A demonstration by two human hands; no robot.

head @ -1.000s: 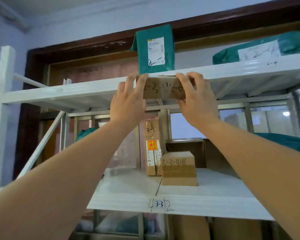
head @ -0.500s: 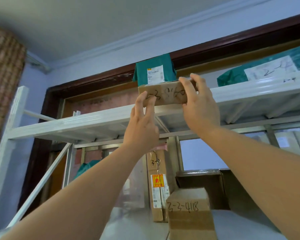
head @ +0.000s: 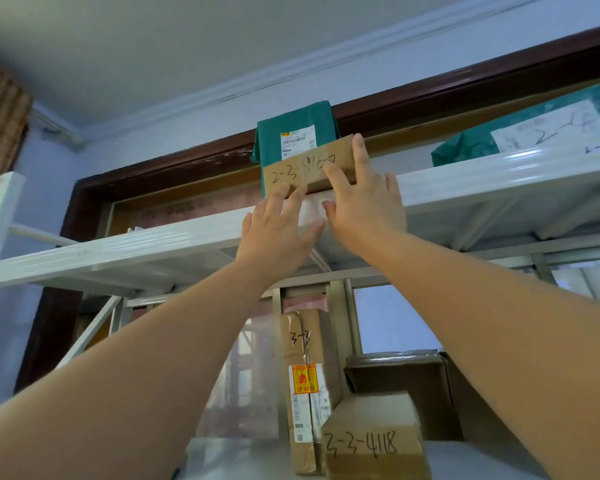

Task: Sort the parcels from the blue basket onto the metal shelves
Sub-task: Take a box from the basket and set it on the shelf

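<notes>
Evidently the small cardboard box (head: 288, 176) sits on the top metal shelf (head: 118, 251), at its front edge, before a green parcel (head: 293, 133). Left hand (head: 274, 237) and right hand (head: 364, 209) press it with straight fingers, gripping nothing; it seems stiff and light, best held by its short ends.

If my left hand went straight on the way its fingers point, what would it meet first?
The cardboard box marked 2-3 on the top shelf. The left hand points up at its lower front edge, fingers seemingly touching it already. The green parcel stands behind it, though depth is unclear.
</notes>
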